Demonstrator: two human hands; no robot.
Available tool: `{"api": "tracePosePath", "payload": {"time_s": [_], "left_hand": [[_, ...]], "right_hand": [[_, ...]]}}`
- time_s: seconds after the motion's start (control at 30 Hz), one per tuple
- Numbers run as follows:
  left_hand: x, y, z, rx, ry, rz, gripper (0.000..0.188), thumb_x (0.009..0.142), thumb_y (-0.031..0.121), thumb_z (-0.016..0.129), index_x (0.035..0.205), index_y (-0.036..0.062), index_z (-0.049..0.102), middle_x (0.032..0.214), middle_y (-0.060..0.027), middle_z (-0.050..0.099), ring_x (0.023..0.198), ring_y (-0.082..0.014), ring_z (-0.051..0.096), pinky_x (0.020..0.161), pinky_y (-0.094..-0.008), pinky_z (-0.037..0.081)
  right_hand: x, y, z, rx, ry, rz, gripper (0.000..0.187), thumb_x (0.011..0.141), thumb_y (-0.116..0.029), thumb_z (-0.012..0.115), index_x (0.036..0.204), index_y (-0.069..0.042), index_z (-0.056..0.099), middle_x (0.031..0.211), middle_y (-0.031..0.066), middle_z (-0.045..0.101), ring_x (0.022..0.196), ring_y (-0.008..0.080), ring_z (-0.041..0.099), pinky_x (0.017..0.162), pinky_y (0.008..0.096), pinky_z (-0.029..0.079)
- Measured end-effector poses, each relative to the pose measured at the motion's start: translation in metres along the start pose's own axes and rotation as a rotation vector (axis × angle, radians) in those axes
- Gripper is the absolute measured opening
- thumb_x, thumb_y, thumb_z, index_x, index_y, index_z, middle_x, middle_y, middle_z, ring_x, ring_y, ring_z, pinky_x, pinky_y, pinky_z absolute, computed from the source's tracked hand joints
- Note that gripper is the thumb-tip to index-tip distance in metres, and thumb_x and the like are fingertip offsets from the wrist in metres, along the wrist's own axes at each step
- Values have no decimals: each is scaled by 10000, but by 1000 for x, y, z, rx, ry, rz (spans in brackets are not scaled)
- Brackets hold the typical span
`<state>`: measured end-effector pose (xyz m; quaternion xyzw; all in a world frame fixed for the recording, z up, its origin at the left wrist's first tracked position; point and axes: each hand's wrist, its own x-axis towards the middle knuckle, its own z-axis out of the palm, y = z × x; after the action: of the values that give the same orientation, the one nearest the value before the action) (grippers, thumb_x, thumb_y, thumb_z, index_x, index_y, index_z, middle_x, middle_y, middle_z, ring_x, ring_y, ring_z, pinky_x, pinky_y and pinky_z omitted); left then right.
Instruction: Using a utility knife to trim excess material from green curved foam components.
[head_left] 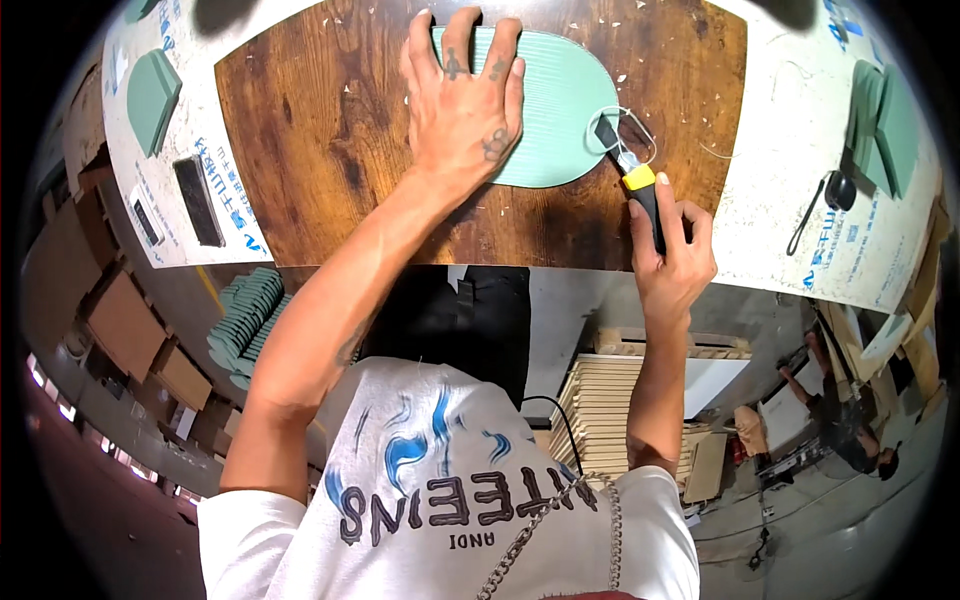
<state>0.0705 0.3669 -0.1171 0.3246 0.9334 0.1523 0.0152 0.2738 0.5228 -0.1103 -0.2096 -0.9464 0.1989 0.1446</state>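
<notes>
A pale green, ribbed foam sole (565, 95) with rounded ends lies flat on a dark wooden board. My left hand (465, 105) rests on its left part, fingers spread and pressing down. In my right hand (675, 245) is a utility knife (641, 185) with a black handle and a yellow collar. Its blade points up and left, at the sole's right rounded edge. A thin, pale curled strip (652, 140) loops around the blade tip; whether it is still joined to the sole, I cannot tell. My left hand covers part of the sole.
Small pale scraps dot the wooden board (330, 150). Green foam pieces (152, 100) and a dark rectangular block (198, 200) lie left. More green pieces (885, 140) and a black corded object (838, 192) lie right. Stacked green pieces (245, 320) stand below. Another person (850, 420) is at far right.
</notes>
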Motion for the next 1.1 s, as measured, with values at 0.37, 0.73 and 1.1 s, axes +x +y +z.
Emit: {"api": "tracePosePath", "payload": {"time_s": [0.37, 0.73, 1.1], "left_hand": [[0, -8, 9, -109, 85, 24, 365, 975, 215, 510, 1328, 125, 488, 1365, -236, 408, 1343, -509, 269, 1085, -670, 243], [-5, -11, 16, -48, 86, 61, 366, 957, 198, 523, 1318, 143, 492, 1363, -246, 427, 1345, -479, 324, 1100, -648, 258], [2, -3, -1, -53, 21, 56, 429, 914, 161, 574, 1329, 78, 503, 1317, -252, 425, 1295, -440, 363, 1071, -595, 307]], "right_hand": [[57, 8, 8, -12, -24, -131, 404, 790, -278, 832, 1170, -172, 746, 807, 57, 606, 635, 163, 584, 485, 309, 473], [-1, 11, -9, 95, -97, -122, 428, 777, -300, 843, 1174, -170, 751, 797, 48, 590, 610, 152, 565, 476, 290, 454], [45, 28, -5, 42, -57, -153, 397, 780, -291, 841, 1153, -183, 758, 819, 37, 632, 618, 153, 598, 504, 306, 486]]}}
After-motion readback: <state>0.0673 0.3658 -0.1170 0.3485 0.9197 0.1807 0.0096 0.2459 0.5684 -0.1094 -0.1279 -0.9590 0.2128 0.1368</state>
